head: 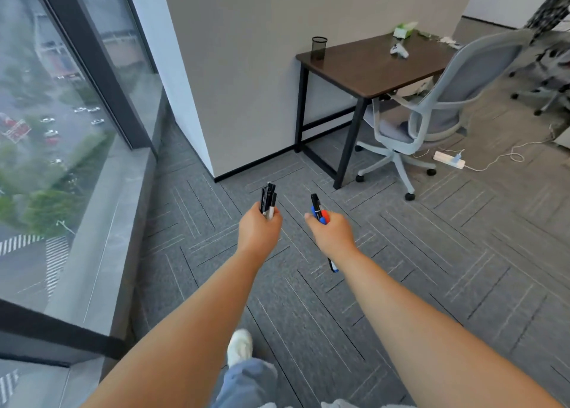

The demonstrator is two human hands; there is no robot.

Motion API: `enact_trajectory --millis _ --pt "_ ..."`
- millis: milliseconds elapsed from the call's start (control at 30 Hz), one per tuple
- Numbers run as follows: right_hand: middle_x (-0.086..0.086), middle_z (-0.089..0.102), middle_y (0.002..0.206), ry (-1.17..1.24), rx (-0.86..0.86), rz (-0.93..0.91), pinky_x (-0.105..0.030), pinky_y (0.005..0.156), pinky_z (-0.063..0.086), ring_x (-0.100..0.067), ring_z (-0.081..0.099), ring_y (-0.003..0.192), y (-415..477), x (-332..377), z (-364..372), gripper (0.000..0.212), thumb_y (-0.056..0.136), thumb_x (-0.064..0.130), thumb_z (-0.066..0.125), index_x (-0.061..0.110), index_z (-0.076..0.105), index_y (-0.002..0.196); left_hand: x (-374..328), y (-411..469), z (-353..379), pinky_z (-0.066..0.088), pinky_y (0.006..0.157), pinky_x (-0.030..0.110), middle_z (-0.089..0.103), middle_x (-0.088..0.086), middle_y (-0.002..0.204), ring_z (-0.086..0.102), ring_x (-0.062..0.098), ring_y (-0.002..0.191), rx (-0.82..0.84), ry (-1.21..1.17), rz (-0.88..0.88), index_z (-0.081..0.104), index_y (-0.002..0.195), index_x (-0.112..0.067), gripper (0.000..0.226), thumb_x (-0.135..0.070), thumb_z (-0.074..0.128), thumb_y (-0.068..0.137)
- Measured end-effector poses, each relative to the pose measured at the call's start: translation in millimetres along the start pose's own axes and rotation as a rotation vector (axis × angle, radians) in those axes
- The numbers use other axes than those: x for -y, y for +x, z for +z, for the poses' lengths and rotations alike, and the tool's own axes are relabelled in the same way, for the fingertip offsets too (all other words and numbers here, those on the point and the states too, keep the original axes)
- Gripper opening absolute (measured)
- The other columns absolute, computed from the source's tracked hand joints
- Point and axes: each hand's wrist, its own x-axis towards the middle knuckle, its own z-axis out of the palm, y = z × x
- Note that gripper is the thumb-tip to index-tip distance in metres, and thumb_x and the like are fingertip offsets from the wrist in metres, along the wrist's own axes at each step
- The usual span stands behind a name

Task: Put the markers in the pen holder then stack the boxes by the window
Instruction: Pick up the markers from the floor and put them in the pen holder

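Gripping black markers at frame centre, the left hand was clenched round them; beside it the right hand clutched blue and red markers. The pen holder waited on the desk, upper right, seemingly empty. No marker was in it yet, and the boxes were out of sight.

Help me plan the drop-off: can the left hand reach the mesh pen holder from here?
Probably not yet. The left hand, gripping black markers, is over the carpet, while the pen holder stands on the desk corner well beyond. Nothing blocks the walk.
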Motion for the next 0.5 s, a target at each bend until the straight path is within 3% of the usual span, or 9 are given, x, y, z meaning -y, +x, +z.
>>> enact_trajectory --millis 500 --pt "0.002 0.032 0.051 0.071 -0.137 0.098 -0.023 0.047 0.028 -0.012 0.029 0.046 243 97 65 0.046 0.092 0.026 0.055 0.016 0.031 0.055 -67 292 -27 0.034 0.047 0.024 0.044 -0.003 0.06 0.038 0.013 0.05 0.108 0.046 0.088 0.048 0.078 -0.014 0.012 -0.014 0.047 0.09"
